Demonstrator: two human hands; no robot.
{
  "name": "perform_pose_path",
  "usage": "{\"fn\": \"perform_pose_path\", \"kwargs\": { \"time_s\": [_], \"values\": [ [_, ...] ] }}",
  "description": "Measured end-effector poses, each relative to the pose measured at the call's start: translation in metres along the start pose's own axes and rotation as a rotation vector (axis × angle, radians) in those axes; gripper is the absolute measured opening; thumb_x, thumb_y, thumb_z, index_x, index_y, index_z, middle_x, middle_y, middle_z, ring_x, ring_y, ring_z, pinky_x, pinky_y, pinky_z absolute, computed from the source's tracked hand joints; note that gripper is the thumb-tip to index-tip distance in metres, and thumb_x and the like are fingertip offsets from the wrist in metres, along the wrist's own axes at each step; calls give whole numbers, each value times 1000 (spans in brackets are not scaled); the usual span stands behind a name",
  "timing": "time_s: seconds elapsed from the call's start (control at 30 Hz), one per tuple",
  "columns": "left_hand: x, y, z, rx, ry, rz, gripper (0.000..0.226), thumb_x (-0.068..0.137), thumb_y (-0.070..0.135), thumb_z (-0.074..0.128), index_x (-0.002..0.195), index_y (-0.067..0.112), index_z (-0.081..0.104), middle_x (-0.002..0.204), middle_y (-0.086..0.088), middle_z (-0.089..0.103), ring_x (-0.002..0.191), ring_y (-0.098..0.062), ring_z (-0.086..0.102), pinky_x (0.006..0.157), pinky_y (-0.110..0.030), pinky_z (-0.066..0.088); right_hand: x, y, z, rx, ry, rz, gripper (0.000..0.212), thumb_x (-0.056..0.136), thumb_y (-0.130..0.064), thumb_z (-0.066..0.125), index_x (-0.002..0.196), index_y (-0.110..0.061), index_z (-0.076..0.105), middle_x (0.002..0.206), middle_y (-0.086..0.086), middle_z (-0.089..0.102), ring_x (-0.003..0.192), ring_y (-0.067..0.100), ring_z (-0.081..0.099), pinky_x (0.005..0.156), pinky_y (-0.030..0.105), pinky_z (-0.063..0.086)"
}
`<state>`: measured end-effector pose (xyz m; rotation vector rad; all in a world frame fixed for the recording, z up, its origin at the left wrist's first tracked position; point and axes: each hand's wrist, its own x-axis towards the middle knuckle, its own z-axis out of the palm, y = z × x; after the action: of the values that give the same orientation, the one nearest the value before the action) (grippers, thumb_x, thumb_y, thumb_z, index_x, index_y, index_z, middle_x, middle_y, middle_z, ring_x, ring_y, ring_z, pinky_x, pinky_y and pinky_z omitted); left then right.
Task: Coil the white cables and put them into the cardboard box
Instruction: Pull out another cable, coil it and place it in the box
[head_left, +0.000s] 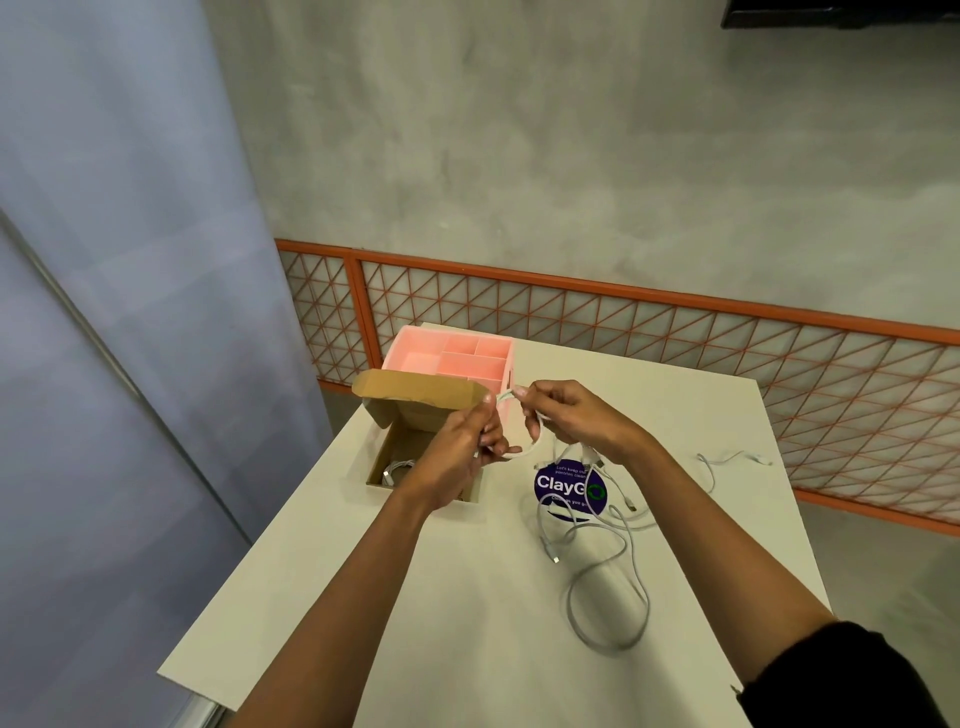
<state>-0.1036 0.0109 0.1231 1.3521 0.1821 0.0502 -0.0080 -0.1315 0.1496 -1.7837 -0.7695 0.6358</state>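
Both hands hold one white cable (530, 451) bent into a small loop above the table. My left hand (462, 457) pinches the loop over the open cardboard box (382, 465); my right hand (574, 418) grips the cable's end beside it. Inside the box lies a coiled white cable (397, 470), partly hidden by my left hand. Loose white cables (608, 577) sprawl on the table to the right of the box. Another thin white cable (727, 462) lies near the right edge.
A pink divided organizer (457, 358) stands behind the box, whose lid flap (415, 389) is raised. A round blue ClayGo sticker (569, 488) sits under the cables. The white table (415, 597) ends close on the left and right. An orange lattice rail (623, 322) runs behind.
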Motion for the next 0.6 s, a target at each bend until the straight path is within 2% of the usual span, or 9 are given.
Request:
{"fn": "perform_pose_path", "kwargs": {
  "time_s": [0.1,0.17,0.23,0.37,0.43,0.5,0.6],
  "values": [
    [1,-1,-5,49,13,5,35,102,34,33,78,12,44,61,1,31,54,-5,42,71,-21,51,-2,3,-8,51,23,-13,30,93,-37,55,101,-8,59,77,4,51,48,7,24,44,21,21],
    [1,-3,-7,80,44,2,32,102,35,33,93,8,48,63,1,33,56,-4,44,82,-26,50,-4,5,-14,67,46,-37,21,94,-32,54,102,-12,58,86,5,49,51,6,28,47,19,27],
    [2,-3,-9,81,70,3,30,102,34,33,99,8,47,61,3,35,56,-4,44,86,-29,46,-7,6,-19,55,26,-45,20,96,-27,52,100,-12,64,92,7,53,53,3,35,51,16,34],
    [3,-1,-11,35,82,-8,31,102,33,32,88,8,45,57,4,35,56,-6,40,83,-28,43,-9,4,-27,14,6,-55,20,94,-12,55,106,-4,69,94,-6,68,67,-4,58,65,12,48],
    [3,0,-11,24,89,-5,31,102,32,33,83,11,45,59,2,33,55,-6,40,82,-27,44,-7,7,-32,-9,-11,-48,20,90,-7,59,108,-5,69,92,-11,69,80,2,63,74,18,52],
    [3,1,-12,20,91,-7,31,102,31,33,80,12,45,59,1,32,53,-5,41,79,-25,45,-3,9,-35,-171,-30,-34,19,86,-12,66,104,-10,72,91,-9,69,88,10,63,80,20,50],
    [4,4,-12,8,59,-27,35,103,29,34,73,14,42,56,2,32,52,-7,38,71,-23,46,4,14,-36,-499,-19,-29,14,85,-22,69,95,-16,75,93,0,64,88,11,57,76,18,41]
  ]
}}
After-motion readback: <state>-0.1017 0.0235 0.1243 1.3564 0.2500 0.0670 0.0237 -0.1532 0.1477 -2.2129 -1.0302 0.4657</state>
